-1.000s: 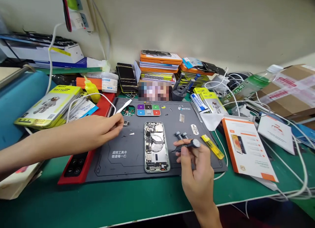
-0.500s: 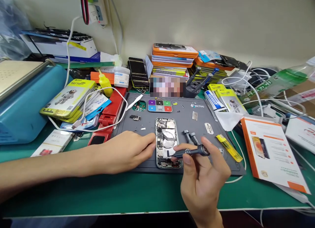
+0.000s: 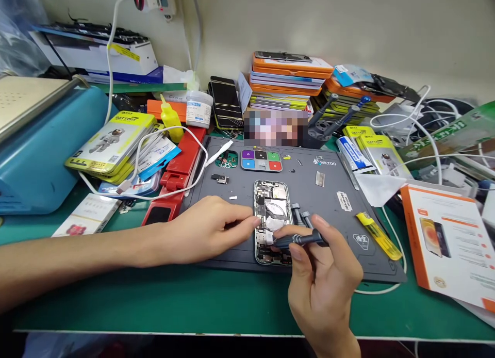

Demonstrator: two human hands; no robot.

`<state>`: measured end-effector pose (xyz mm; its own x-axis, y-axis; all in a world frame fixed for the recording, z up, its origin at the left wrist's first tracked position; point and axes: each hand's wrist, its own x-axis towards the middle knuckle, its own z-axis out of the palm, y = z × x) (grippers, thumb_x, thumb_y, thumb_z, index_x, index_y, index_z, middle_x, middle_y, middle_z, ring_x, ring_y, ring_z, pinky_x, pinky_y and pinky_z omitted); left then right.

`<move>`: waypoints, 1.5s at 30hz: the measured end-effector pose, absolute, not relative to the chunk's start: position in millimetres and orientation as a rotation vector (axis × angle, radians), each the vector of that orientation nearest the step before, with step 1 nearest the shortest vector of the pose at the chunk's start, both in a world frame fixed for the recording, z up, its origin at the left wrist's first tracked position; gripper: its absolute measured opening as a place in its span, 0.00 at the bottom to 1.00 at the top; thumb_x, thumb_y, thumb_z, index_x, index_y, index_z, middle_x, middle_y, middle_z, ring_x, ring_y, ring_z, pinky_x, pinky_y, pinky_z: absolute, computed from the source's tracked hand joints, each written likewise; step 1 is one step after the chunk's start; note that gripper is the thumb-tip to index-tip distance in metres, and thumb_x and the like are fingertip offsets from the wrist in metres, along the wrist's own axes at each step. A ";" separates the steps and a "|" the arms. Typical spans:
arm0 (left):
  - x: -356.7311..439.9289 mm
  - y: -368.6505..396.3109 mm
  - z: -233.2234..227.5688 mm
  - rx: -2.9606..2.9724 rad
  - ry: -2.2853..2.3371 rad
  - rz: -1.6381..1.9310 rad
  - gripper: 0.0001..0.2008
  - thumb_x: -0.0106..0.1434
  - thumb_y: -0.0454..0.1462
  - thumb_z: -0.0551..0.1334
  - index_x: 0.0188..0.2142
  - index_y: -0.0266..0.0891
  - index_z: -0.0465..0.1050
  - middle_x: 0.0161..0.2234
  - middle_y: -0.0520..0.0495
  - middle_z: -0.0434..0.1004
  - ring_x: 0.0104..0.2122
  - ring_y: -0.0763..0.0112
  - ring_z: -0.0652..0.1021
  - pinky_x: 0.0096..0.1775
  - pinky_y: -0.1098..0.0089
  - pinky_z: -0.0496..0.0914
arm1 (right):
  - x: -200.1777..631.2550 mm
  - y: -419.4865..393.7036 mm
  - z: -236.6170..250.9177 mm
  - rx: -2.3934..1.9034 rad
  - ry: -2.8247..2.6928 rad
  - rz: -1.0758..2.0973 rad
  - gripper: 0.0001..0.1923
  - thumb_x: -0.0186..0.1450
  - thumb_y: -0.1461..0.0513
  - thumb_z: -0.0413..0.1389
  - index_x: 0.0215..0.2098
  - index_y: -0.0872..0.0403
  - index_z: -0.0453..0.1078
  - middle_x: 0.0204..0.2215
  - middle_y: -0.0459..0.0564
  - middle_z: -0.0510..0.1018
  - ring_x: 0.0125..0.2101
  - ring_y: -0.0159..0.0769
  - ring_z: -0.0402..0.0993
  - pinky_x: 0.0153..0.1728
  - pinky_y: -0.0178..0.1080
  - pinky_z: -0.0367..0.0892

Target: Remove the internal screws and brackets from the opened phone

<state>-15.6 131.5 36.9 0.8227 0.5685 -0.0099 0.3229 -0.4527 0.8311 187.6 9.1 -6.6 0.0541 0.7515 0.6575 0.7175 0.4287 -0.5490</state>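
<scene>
Grey silicone repair mat point(image 3: 216, 244) on the green bench, with the opened phone point(image 3: 272, 213) lying face down at its middle, back cover off, boards and coil exposed. Left hand point(image 3: 211, 233) resting on the mat at the phone's left edge, fingers point(image 3: 247, 223) curled narrow, tips touching the frame and seeming to pinch something small there; too fine to tell what. Right hand point(image 3: 323, 275) closed around a dark precision screwdriver point(image 3: 301, 239), thumb and forefinger nipped on the shaft, tip pointing left into the lower half of the phone.

Best done, judging from this pose, with the phone pressed flat by the left fingertips, the driver stood more upright over the screw, light downward pressure, slow turns from the fingertips alone, no sideways lean against the flex cables.

Two spare driver bits point(image 3: 299, 213) just beside the phone's right edge; yellow pry tool point(image 3: 377, 235) further right; small loose part point(image 3: 221, 178) near the coloured screw tray point(image 3: 262, 160) at the mat's far side.
</scene>
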 end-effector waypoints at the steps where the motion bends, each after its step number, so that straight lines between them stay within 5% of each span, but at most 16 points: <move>1: -16.3 131.6 37.5 2.051 0.665 0.382 0.22 0.80 0.42 0.54 0.27 0.42 0.55 0.22 0.58 0.54 0.22 0.75 0.59 0.28 0.68 0.53 | 187.5 8.6 -6.6 -1.297 -1.675 0.040 0.37 0.75 0.72 0.56 0.77 0.45 0.54 0.46 0.53 0.85 0.46 0.41 0.89 0.46 0.45 0.86; 12: -19.2 133.2 35.3 1.373 0.629 1.100 0.20 0.85 0.48 0.53 0.34 0.45 0.57 0.23 0.61 0.54 0.19 0.75 0.57 0.20 0.75 0.57 | 186.9 4.3 8.2 -1.267 -1.995 -0.169 0.52 0.68 0.73 0.67 0.82 0.45 0.48 0.44 0.48 0.88 0.38 0.39 0.88 0.37 0.38 0.85; 15: -18.2 133.2 34.8 1.335 0.600 1.139 0.18 0.85 0.48 0.52 0.37 0.46 0.58 0.23 0.61 0.55 0.19 0.75 0.58 0.20 0.76 0.58 | 188.3 2.0 4.9 -1.251 -1.948 -0.110 0.52 0.68 0.76 0.61 0.82 0.45 0.47 0.49 0.51 0.87 0.43 0.39 0.89 0.43 0.41 0.86; 20: -20.8 131.4 33.2 1.470 0.594 1.029 0.15 0.84 0.44 0.56 0.37 0.44 0.62 0.25 0.60 0.59 0.21 0.76 0.59 0.22 0.76 0.59 | 189.5 -1.0 -2.6 -1.170 -1.896 0.009 0.46 0.68 0.73 0.59 0.80 0.50 0.53 0.61 0.59 0.81 0.58 0.46 0.84 0.54 0.48 0.85; 25: -20.8 131.4 33.5 1.806 0.632 0.664 0.10 0.79 0.39 0.64 0.38 0.42 0.72 0.30 0.57 0.72 0.29 0.75 0.71 0.31 0.74 0.65 | 189.1 -3.0 -8.6 -1.208 -1.809 -0.036 0.42 0.69 0.75 0.53 0.79 0.52 0.55 0.63 0.61 0.80 0.59 0.47 0.84 0.53 0.50 0.86; 30: -17.2 134.7 32.0 1.865 0.669 0.564 0.10 0.79 0.41 0.64 0.39 0.43 0.74 0.34 0.56 0.77 0.32 0.73 0.74 0.34 0.73 0.66 | 186.9 -7.7 -9.5 -1.260 -1.787 -0.070 0.40 0.70 0.74 0.56 0.78 0.49 0.59 0.57 0.58 0.85 0.54 0.44 0.87 0.50 0.47 0.87; 39: -17.5 138.6 25.6 1.975 0.565 0.437 0.04 0.74 0.36 0.70 0.39 0.42 0.82 0.39 0.54 0.86 0.38 0.70 0.82 0.41 0.73 0.70 | 186.2 -7.1 -12.7 -1.286 -1.698 -0.013 0.36 0.74 0.69 0.58 0.77 0.45 0.59 0.58 0.60 0.84 0.54 0.52 0.88 0.48 0.55 0.88; 42: -17.2 139.9 25.0 1.987 0.544 0.402 0.04 0.74 0.33 0.70 0.41 0.41 0.86 0.40 0.52 0.89 0.40 0.69 0.85 0.43 0.74 0.71 | 184.8 -2.6 -10.7 -1.274 -1.670 0.002 0.41 0.69 0.72 0.64 0.75 0.45 0.61 0.53 0.56 0.86 0.48 0.48 0.89 0.45 0.50 0.89; 45: -17.1 140.3 25.4 1.992 0.539 0.373 0.06 0.75 0.33 0.70 0.43 0.41 0.88 0.42 0.51 0.91 0.40 0.68 0.87 0.45 0.74 0.73 | 181.5 0.4 -5.3 -1.318 -1.483 0.104 0.35 0.69 0.74 0.64 0.70 0.47 0.67 0.44 0.52 0.88 0.40 0.43 0.91 0.38 0.44 0.90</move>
